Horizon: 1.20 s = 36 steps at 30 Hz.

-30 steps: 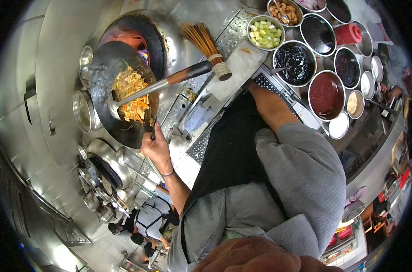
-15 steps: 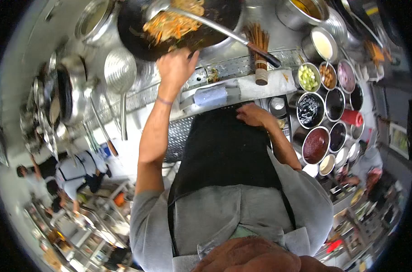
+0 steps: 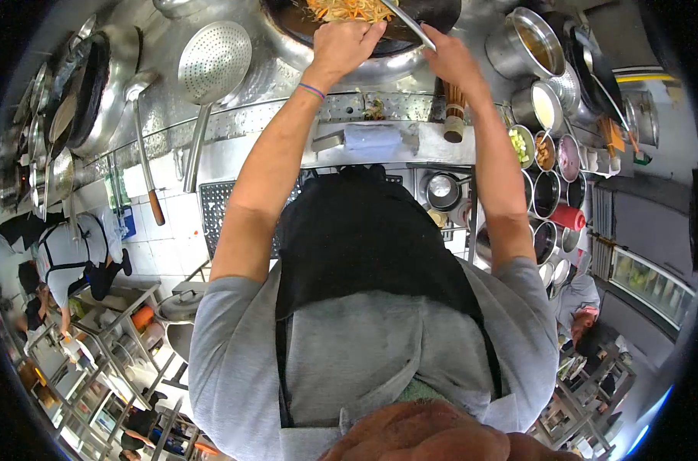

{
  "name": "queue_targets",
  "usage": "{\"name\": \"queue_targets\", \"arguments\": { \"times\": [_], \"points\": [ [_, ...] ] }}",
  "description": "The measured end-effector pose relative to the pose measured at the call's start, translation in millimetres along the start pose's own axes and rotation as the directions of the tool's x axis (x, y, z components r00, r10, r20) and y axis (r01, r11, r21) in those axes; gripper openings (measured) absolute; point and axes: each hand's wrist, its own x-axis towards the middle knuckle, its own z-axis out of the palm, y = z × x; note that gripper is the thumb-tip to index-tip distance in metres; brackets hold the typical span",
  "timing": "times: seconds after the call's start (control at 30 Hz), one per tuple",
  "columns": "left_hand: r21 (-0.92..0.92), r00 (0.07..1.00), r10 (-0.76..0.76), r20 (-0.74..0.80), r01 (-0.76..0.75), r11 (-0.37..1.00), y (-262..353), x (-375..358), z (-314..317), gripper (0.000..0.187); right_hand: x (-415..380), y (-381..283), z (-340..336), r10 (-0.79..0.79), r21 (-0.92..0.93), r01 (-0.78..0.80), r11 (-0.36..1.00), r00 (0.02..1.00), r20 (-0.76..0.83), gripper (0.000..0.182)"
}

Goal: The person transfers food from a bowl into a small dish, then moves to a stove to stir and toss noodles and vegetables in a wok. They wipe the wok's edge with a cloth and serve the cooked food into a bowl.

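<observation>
At the top of the head view, a dark wok [image 3: 291, 31] holds noodles with orange shreds [image 3: 349, 9]. My left hand [image 3: 347, 44] is closed at the wok's near rim, with a coloured band at the wrist; the part it grips is mostly hidden beneath the fingers. My right hand [image 3: 452, 57] is wrapped around the handle end of a metal ladle [image 3: 407, 21]. The ladle slants up and left over the wok, its bowl out of frame. Below my right hand lies a bamboo wok brush [image 3: 454, 115], partly covered by the wrist.
A large skimmer [image 3: 215, 63] and a wooden-handled ladle [image 3: 144, 138] lie left. A folded blue cloth [image 3: 372, 138] rests on the front ledge. Right stand a steel pot [image 3: 527, 44], ingredient containers [image 3: 547, 192] and a red bottle [image 3: 568, 217]. A co-worker [image 3: 76, 246] is far left, another person [image 3: 578, 303] right.
My right hand has risen from beside the apron to the ladle handle and closed on it. My left hand stays at the wok's rim. The whole view has shifted.
</observation>
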Motion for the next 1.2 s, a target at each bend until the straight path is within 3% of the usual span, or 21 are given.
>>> {"name": "queue_targets", "arguments": {
  "times": [0.07, 0.17, 0.27, 0.3, 0.37, 0.5, 0.57, 0.63, 0.7, 0.8, 0.83, 0.9, 1.03, 1.07, 1.2],
  "points": [
    [0.002, 0.999, -0.020, -0.024, 0.021, 1.000, -2, 3, 4, 0.044, 12, 6, 8, -0.045, 0.133, 0.046, 0.990, 0.999, -0.012, 0.052],
    [0.042, 0.998, 0.000, -0.065, 0.003, 0.999, -4, 1, 10, 0.037, 28, -2, 17, 0.042, 0.140, -0.022, 0.990, 0.989, -0.145, 0.050],
    [0.090, 0.995, 0.035, -0.089, -0.027, 0.996, -1, 2, 8, 0.036, 53, -37, -8, 0.282, 0.171, -0.272, 0.947, 0.959, -0.036, 0.032],
    [-0.048, 0.998, 0.036, -0.056, -0.039, 0.998, 7, 0, -6, 0.035, 53, -39, -10, 0.239, 0.237, -0.239, 0.942, 0.971, 0.028, 0.032],
    [-0.036, 0.985, 0.087, -0.152, -0.093, 0.995, 4, 0, -1, 0.034, 53, -40, -15, 0.130, 0.368, -0.172, 0.914, 0.982, 0.136, 0.035],
    [0.002, 0.984, 0.065, -0.168, -0.066, 0.998, 1, 1, 1, 0.034, 13, -37, -47, -0.097, 0.169, 0.079, 0.983, 0.990, 0.102, 0.037],
    [-0.017, 0.992, 0.082, -0.100, -0.084, 0.996, -5, 4, 2, 0.034, -21, -69, -99, 0.026, -0.134, -0.012, 0.991, 0.995, 0.101, 0.034],
    [-0.057, 0.987, 0.104, -0.119, -0.111, 0.992, -5, 6, 2, 0.034, -45, -41, -108, 0.088, -0.313, -0.053, 0.948, 0.991, 0.100, 0.047],
    [-0.112, 0.967, 0.116, -0.225, -0.144, 0.983, -1, 6, -2, 0.034, -79, -33, -111, 0.021, -0.293, -0.028, 0.956, 0.999, -0.024, 0.045],
    [-0.084, 0.996, 0.022, -0.087, -0.030, 0.996, 2, 4, -4, 0.033, -124, -57, -161, 0.215, -0.235, -0.198, 0.952, 0.975, 0.050, 0.046],
    [-0.061, 0.996, 0.022, -0.086, -0.027, 0.998, 3, 4, -5, 0.033, -142, -45, -171, 0.077, -0.203, -0.070, 0.977, 0.997, 0.028, 0.046],
    [-0.011, 0.996, 0.037, -0.083, -0.038, 0.999, 6, 6, -8, 0.033, -165, -50, -186, 0.126, -0.173, -0.110, 0.979, 0.989, 0.079, 0.047],
    [-0.038, 0.999, -0.002, -0.037, 0.000, 0.999, 10, 4, -8, 0.033, -155, -48, -139, 0.291, -0.259, -0.247, 0.934, 0.945, 0.147, 0.046],
    [-0.036, 0.999, -0.015, -0.031, 0.013, 0.999, 9, 5, -4, 0.033, -150, -33, -114, 0.208, -0.189, -0.186, 0.964, 0.972, 0.107, 0.046],
    [-0.023, 0.995, 0.015, 0.099, -0.013, 1.000, 38, -7, -37, 0.034, -146, -54, -152, 0.243, -0.179, -0.211, 0.961, 0.954, 0.178, 0.046]
  ]
}}
